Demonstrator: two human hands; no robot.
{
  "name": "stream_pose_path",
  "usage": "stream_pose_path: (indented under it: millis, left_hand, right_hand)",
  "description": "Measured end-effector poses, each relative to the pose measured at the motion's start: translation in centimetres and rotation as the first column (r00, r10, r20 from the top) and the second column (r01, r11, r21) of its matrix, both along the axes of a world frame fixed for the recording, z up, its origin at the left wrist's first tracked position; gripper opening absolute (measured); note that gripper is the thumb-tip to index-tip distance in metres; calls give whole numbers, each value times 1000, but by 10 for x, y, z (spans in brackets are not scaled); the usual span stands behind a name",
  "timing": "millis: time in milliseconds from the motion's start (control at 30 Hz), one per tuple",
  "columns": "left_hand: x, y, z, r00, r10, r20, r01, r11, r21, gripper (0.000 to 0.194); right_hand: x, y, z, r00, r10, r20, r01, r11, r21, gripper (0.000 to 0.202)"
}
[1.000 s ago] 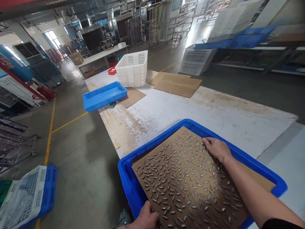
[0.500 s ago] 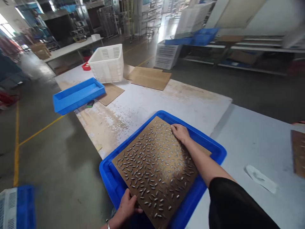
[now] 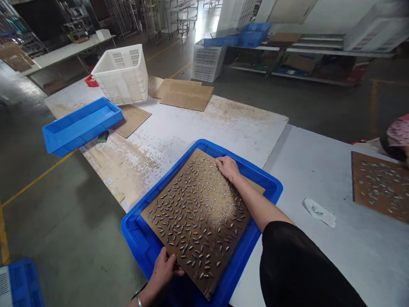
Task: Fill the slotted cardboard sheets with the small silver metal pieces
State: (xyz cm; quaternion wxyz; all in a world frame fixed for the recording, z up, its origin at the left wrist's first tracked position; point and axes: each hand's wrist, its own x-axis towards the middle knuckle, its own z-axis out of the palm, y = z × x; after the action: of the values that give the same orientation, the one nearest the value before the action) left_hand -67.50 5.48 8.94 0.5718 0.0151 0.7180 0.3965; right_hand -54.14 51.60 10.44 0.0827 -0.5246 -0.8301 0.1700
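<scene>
A brown cardboard sheet (image 3: 191, 204), dotted with many small silvery leaf-shaped pieces, lies within a deep blue plastic tray (image 3: 271, 181). My left hand (image 3: 164, 268) grips the sheet's near-left edge, thumb on top and fingers partly under it. At the far-right edge, my right hand (image 3: 227, 167) is closed on the same sheet, its fingertips curled over the border. Another piece of cardboard (image 3: 257, 186) shows beneath the sheet on the right side of the tray.
On the worktable (image 3: 179, 132) stand a long blue tray (image 3: 83, 123) and a white basket (image 3: 124, 74), near flat cardboard pieces (image 3: 185, 94). To the right lie a white slip (image 3: 319, 212) and another piece-covered board (image 3: 380, 183), beside a person's patterned sleeve (image 3: 398, 131).
The view has swung right, so the surroundings shift left and the second board and a person's sleeve show more. Both hands keep their hold on the cardboard sheet.
</scene>
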Motion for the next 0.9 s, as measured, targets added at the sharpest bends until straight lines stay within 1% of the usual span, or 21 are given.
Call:
stream_pose_path:
  millis: [100, 167, 267, 367, 467, 633, 700, 800, 900]
  left_hand:
    - [0, 0, 7, 1000, 5, -5, -5, 998, 55, 50]
    - [0, 1, 9, 1000, 2, -11, -1, 998, 57, 50]
    - [1, 4, 8, 1000, 9, -18, -9, 1000, 18, 53]
    - [3, 5, 6, 999, 24, -32, -23, 1000, 10, 53]
    - [3, 6, 10, 998, 28, -54, -27, 1000, 14, 50]
    - [1, 12, 26, 999, 27, -26, -27, 999, -22, 43]
    - [0, 15, 30, 999, 31, -14, -32, 999, -36, 40]
    - [-1, 17, 32, 999, 31, -6, -32, 998, -61, 35]
    - [-3, 18, 31, 1000, 18, 12, -17, 997, -69, 31]
  right_hand:
    - [0, 0, 2, 1000, -5, -1, 5, 1000, 3, 42]
    - [1, 1, 4, 1000, -10, -2, 10, 1000, 4, 42]
    - [2, 1, 5, 1000, -14, -1, 14, 1000, -5, 41]
    - [3, -1, 4, 1000, -25, 3, 25, 999, -24, 42]
    - [4, -3, 2, 999, -35, 1, 35, 998, -43, 43]
    - [4, -3, -3, 999, -38, -8, 37, 996, -77, 43]
    - [3, -2, -5, 999, -39, -7, 38, 994, -102, 43]
    - [4, 0, -5, 999, -49, -10, 47, 991, -128, 47]
    - [11, -6, 3, 995, -86, -42, 82, 993, -88, 53]
